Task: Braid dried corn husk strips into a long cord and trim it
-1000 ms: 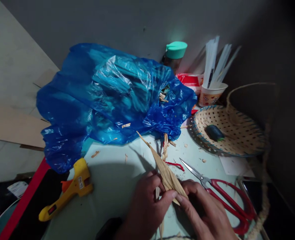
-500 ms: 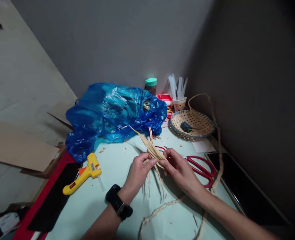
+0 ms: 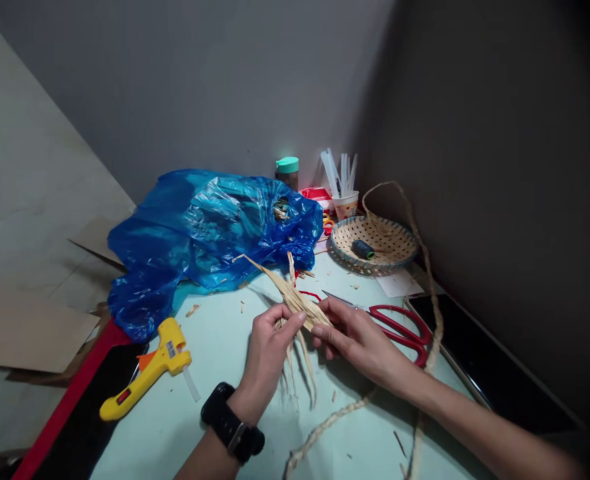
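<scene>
Between my hands is a dry, pale leaf strip point(image 3: 291, 294), like a corn husk, pointing up and left to a thin curled tip. My left hand point(image 3: 273, 340) pinches its lower left edge between thumb and fingers, with thin strands dangling below. My right hand point(image 3: 347, 331) grips its lower right end, thumb on top. Beyond the hands a short braided piece point(image 3: 291, 268) stands near a red cord point(image 3: 309, 294). Red-handled scissors point(image 3: 402, 327) lie behind my right hand, their blades partly hidden. A long braided rope point(image 3: 325, 427) curves under my right forearm.
A yellow glue gun point(image 3: 149, 373) lies at left. A blue plastic bag point(image 3: 209, 227) fills the back of the table. At back right are a woven basket point(image 3: 399, 257) with a dark thread spool point(image 3: 363, 250), and a cup of glue sticks point(image 3: 346, 205). A black flat device point(image 3: 489, 367) lies at right.
The view has shifted slightly, so most things sit further left. Both hands keep hold of the leaf strip, which now looks more spread out between them.
</scene>
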Available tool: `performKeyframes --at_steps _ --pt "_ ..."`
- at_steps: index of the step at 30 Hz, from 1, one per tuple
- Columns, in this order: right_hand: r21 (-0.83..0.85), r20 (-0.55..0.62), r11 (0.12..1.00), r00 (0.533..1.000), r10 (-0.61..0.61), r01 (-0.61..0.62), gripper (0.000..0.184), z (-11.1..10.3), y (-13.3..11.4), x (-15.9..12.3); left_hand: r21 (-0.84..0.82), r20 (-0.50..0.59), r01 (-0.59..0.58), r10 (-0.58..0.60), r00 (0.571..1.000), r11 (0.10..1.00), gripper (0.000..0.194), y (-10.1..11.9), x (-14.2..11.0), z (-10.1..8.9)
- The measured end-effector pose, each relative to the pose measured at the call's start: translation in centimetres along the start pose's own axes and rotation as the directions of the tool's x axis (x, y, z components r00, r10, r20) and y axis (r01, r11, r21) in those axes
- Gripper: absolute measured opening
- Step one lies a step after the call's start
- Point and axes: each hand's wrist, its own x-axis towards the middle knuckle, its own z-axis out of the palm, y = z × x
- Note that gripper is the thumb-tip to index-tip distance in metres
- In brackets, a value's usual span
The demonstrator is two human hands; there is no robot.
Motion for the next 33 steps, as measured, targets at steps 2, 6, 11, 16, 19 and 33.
performKeyframes --at_steps 2,6,11,16,19,33 --pt "0.021 0.012 1.0 1.0 -0.007 0.006 0.015 0.0 -0.2 0.0 -0.099 0.113 0.047 -0.036 0.993 0.994 0.026 0.0 0.1 0.1" --pt "0.011 0.073 1.0 0.997 -0.005 0.005 0.013 -0.2 -0.8 0.0 -0.154 0.153 0.099 -0.076 0.985 0.983 0.03 0.0 0.4 0.0" --pt "-0.101 0.072 0.994 0.997 0.039 -0.031 0.022 -0.6 -1.3 0.2 -0.156 0.038 0.028 -0.022 0.999 0.987 0.019 0.0 0.5 0.1" --pt "-0.037 0.073 0.996 0.994 0.079 -0.076 0.022 -0.8 -1.7 0.0 -0.349 0.066 0.124 -0.108 0.992 0.929 0.02 0.4 0.5 0.0" --pt "-0.002 0.062 0.991 0.989 0.132 -0.132 0.019 -1.1 -2.0 -0.3 -0.373 0.059 0.116 -0.102 0.993 0.921 0.022 0.5 0.9 -0.6" --pt "-0.205 0.085 0.978 0.996 -0.03 0.047 0.034 -3.1 -3.8 1.3 -0.332 0.242 0.115 -0.033 0.97 0.936 0.027 0.8 0.5 -0.2"
